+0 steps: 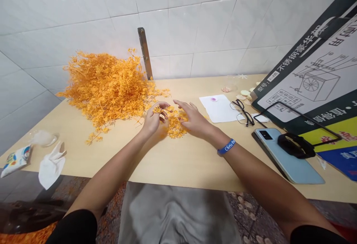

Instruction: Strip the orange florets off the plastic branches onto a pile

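A large heap of orange dried flower sprigs [107,87] lies at the back left of the table. Between my hands is a small pile of orange flower bits [177,128]. My left hand [153,120] is curled, with thumb and fingers closed on an orange sprig [157,110] just left of that pile. On the pile's other side my right hand [195,120] has its fingers stretched out and apart, and its palm faces the pile. Whether its thumb touches the orange bits is hard to see. A blue wristband [226,147] circles my right wrist.
A white paper sheet [221,112] and black glasses [242,112] lie to the right. Nearer are a light blue phone [290,162] and a black watch [296,145], beside a leaning printed box [309,76]. A tissue [52,164] and tissue packet [17,159] sit at the left edge.
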`<act>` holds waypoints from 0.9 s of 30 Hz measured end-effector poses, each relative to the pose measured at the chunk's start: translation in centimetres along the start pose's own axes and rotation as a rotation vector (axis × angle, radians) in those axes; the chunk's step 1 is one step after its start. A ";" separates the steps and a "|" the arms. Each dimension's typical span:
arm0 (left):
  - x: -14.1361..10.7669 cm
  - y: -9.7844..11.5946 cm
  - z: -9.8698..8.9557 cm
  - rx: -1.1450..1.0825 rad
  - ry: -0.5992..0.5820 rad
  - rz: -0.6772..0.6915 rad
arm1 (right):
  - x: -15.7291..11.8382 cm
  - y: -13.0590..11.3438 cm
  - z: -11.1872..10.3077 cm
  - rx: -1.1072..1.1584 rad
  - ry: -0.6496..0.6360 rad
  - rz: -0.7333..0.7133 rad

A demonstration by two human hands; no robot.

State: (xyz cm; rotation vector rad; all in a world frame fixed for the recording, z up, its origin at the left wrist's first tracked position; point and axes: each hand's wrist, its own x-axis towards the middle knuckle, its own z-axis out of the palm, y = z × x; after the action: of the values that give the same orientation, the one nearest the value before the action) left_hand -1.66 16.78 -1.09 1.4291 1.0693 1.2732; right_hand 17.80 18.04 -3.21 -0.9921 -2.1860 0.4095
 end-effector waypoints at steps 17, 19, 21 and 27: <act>2.9 -0.7 -5.4 0.259 0.367 0.150 | -0.1 2.7 -4.0 -0.102 0.508 -0.118; 3.1 -0.6 -5.6 0.312 0.380 0.180 | -0.1 3.7 -4.8 -0.166 0.532 -0.062; 2.9 -0.7 -5.1 0.437 0.303 0.221 | 0.0 4.2 -4.8 -0.227 0.473 -0.060; 2.1 -1.8 -3.4 0.660 0.024 0.237 | -0.1 3.8 -3.0 -0.311 0.335 -0.084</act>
State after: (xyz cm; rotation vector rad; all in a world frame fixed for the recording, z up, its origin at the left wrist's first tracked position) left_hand -4.95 19.50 -2.22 2.0856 1.4508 1.1458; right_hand 21.99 20.48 -3.11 -1.0421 -2.0078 -0.1356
